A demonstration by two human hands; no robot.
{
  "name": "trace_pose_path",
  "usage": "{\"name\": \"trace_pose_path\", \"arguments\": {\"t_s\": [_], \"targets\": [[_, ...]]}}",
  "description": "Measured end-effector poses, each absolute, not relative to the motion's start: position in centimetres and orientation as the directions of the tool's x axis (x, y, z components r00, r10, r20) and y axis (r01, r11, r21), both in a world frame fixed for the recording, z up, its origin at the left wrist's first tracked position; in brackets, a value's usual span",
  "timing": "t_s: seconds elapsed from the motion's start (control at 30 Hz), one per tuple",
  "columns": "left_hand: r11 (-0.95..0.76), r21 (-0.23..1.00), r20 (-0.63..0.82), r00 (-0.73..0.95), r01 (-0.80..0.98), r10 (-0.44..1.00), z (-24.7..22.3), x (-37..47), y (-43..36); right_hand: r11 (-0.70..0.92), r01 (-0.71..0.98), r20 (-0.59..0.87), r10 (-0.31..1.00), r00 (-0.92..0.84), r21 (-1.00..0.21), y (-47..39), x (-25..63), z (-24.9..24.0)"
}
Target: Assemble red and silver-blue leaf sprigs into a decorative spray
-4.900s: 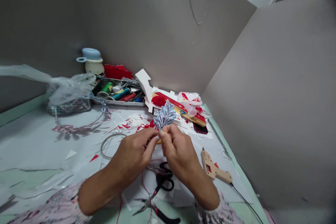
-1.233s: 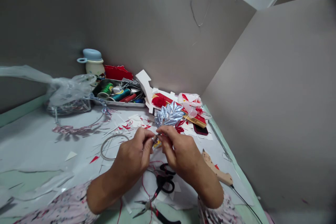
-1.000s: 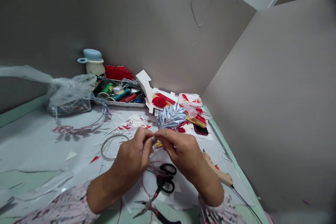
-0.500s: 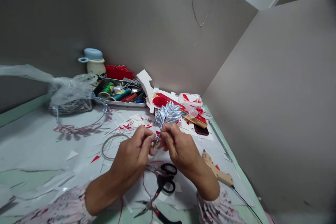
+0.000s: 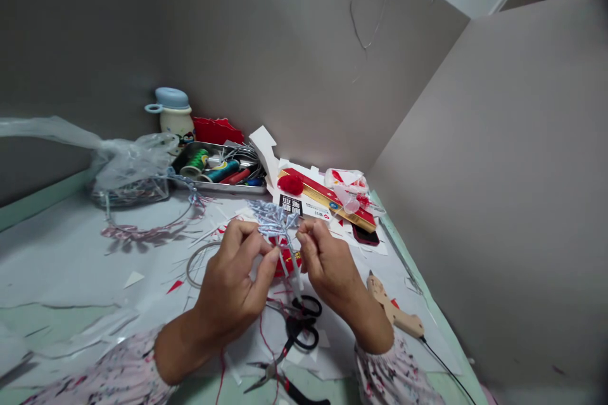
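Observation:
My left hand (image 5: 242, 266) pinches a bunch of pale blue satin leaves (image 5: 278, 220) whose pale stems hang down between my two hands. My right hand (image 5: 327, 266) is just right of the bunch, thumb and index finger pressed together; what it grips is too small to make out. A red piece with yellow marks (image 5: 286, 261) lies behind the stems. Under the hands are black-handled scissors (image 5: 301, 326) and pliers (image 5: 270, 370) with red and black handles, with red thread beside them.
A metal tray (image 5: 228, 187) of thread spools stands at the back, near a bottle (image 5: 175, 120) and plastic bag (image 5: 130, 171). A wire hoop (image 5: 137, 228) lies left; a glue gun (image 5: 394, 310), phone (image 5: 365, 235) and red-gold box (image 5: 327, 199) lie right.
The leaf bunch has tipped over to the left and lower, showing its stems. My right hand has parted slightly from my left, and the red piece behind is now more visible.

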State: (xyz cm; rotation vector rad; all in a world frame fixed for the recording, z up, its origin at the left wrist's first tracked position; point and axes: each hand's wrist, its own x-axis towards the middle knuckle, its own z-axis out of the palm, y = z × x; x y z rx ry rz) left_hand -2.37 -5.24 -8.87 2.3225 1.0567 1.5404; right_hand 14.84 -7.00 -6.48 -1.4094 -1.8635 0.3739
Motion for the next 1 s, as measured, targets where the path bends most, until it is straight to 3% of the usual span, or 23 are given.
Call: {"name": "trace_pose_path", "arguments": {"t_s": [0.23,0.6,1.0], "targets": [[-0.794,0.315,0.871,0.174,0.520,0.459,-8.7,-2.5,-5.1,0.347,0.661,0.391,0.916,-0.088,-0.665,-7.0,14.6,-6.7],[-0.829,0.148,0.855,0.352,0.539,0.381,-8.9,-2.8,-4.6,0.373,0.644,0.411,0.906,-0.099,-0.668,-7.2,14.3,-6.5],[-0.811,0.011,0.841,0.434,0.585,0.324,-7.8,-3.8,-4.4,0.272,0.654,0.323,0.945,-0.044,-0.706,-7.5,14.3,-6.3]]}}
